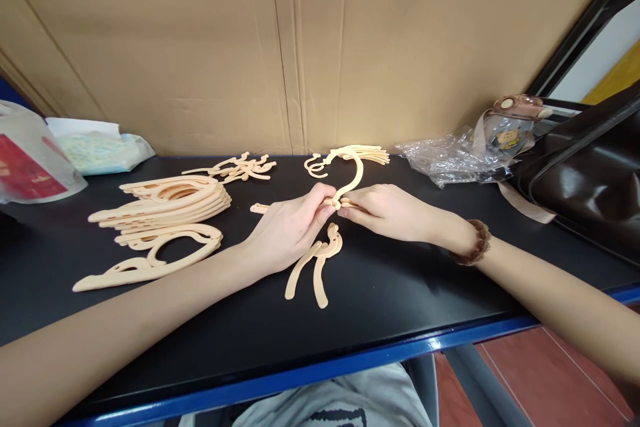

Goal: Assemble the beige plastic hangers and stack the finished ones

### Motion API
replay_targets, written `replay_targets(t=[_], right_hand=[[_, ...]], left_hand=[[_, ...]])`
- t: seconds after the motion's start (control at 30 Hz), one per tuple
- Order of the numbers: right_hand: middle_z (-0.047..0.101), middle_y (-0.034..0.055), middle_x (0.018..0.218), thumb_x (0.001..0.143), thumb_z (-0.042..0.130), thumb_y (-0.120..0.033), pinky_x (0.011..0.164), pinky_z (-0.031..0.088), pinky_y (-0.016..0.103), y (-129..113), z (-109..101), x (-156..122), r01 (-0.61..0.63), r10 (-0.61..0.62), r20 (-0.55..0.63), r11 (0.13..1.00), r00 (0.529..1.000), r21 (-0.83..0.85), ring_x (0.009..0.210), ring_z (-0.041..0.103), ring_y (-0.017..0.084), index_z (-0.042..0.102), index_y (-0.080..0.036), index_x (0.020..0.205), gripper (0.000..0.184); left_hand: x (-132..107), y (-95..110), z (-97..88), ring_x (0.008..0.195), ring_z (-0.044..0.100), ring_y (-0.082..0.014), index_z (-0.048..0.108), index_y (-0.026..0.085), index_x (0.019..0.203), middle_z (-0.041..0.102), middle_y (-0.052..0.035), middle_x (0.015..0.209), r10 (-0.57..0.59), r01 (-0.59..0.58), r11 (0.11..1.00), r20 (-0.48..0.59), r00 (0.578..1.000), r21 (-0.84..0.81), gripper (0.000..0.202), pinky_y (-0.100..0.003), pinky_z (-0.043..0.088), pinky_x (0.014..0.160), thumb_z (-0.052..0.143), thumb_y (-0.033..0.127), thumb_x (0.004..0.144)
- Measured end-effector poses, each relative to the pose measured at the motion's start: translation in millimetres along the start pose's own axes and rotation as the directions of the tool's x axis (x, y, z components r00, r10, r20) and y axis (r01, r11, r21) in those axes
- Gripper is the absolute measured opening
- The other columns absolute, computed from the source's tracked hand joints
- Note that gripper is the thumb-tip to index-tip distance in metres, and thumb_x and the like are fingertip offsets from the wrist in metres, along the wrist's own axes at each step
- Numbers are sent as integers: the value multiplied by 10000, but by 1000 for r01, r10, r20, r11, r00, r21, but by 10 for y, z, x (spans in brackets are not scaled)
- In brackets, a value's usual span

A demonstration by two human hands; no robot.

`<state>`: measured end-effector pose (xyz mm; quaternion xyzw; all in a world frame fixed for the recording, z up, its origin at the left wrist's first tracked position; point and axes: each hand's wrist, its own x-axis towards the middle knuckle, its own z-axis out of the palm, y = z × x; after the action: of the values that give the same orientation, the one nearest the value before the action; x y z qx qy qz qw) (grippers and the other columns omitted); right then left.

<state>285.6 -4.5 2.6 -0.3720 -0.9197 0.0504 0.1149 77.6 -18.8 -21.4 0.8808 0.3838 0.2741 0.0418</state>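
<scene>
Both hands meet at the centre over the black table, gripping one beige plastic folding hanger (pixel 357 177) whose curved hook rises between them. My left hand (pixel 295 223) pinches the hanger's joint from the left, and one arm of it shows past the fingers. From the other side, my right hand (pixel 383 212) is closed on the right part, mostly hiding it. Just below the hands lie loose beige hanger pieces (pixel 327 250), two arms pointing toward the table's front edge. To the left sits a stack of folded beige hangers (pixel 170 207).
Loose hooks (pixel 245 167) lie behind the stack, and a bundle of beige strips (pixel 367 153) lies at the back centre. Crumpled clear plastic (pixel 443 157), a clear bottle (pixel 505 133) and a dark bag (pixel 590 167) stand right. A tissue pack (pixel 105 150) and white bag (pixel 37 160) are left.
</scene>
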Motion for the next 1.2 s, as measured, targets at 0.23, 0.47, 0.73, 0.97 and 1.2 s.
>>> replay_targets(t=[0.23, 0.47, 0.73, 0.97, 1.2], right_hand=[[442, -35, 556, 876, 467, -202, 528, 190, 260, -45, -2, -22, 50, -53, -22, 992, 998, -120, 486, 294, 78, 444, -164, 610, 269], [534, 2, 637, 843, 482, -161, 548, 234, 257, -55, -1, -38, 67, -64, 24, 982, 998, -175, 538, 358, 95, 523, -157, 643, 203], [579, 17, 694, 856, 478, -138, 564, 266, 250, -76, 34, -54, 60, -54, 46, 990, 997, -131, 575, 413, 98, 548, -151, 677, 193], [504, -32, 635, 852, 475, -95, 528, 218, 251, -82, 123, -85, 112, -111, 21, 989, 994, -100, 523, 380, 69, 537, -159, 718, 162], [580, 0, 706, 871, 453, -109, 548, 245, 255, -110, 110, -87, 95, -88, 51, 985, 995, -146, 575, 453, 93, 575, -161, 759, 173]], left_hand=[[-2, -3, -19, 649, 567, -120, 446, 227, 1031, 609, 41, 812, 69, -63, 995, 81, 994, -76, 161, -223, 391, 586, 324, 327, 999], [2, -17, -41, 655, 563, -121, 455, 212, 985, 600, 18, 824, 181, -158, 976, 153, 972, -148, 135, -222, 384, 570, 363, 310, 983], [-14, -33, -25, 616, 513, -101, 450, 196, 969, 549, 26, 779, 214, -186, 961, 126, 969, -203, 112, -213, 383, 564, 374, 277, 981], [-14, -8, -39, 659, 537, -109, 507, 189, 952, 569, 8, 823, 221, -179, 956, 168, 961, -234, 140, -219, 404, 593, 397, 274, 960], [2, 20, -55, 687, 558, -130, 497, 201, 919, 603, 6, 807, 159, -110, 970, 221, 962, -215, 119, -235, 409, 627, 401, 265, 951]])
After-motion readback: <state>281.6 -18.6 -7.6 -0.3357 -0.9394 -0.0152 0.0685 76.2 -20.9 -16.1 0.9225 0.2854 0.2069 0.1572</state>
